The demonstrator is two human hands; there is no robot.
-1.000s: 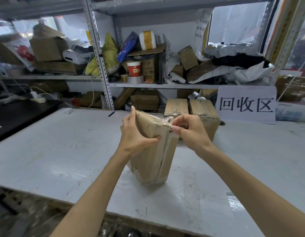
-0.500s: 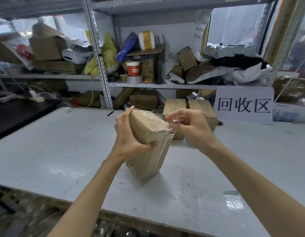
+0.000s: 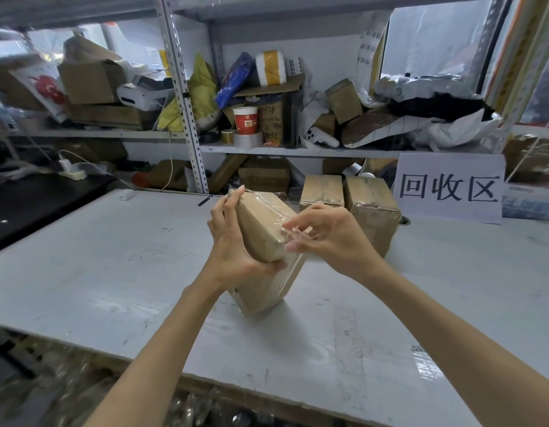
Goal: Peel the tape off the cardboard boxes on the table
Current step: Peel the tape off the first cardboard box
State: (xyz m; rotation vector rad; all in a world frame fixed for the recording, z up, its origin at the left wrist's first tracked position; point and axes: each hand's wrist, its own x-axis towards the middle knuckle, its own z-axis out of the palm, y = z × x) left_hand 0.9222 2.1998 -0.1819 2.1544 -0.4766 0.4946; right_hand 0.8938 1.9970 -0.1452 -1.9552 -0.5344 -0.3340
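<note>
Clear tape (image 3: 268, 206) is glinting across the top face of the tilted box (image 3: 262, 291), which is standing on its lower edge on the bench (image 3: 113, 272). The left hand (image 3: 233, 245) is gripping that box's near side, and the right hand (image 3: 328, 238) is pinching a crinkled tape end at its upper corner. Peeling looks barely begun: most of the tape is still clinging, and two taped boxes (image 3: 322, 189) are waiting just behind it.
</note>
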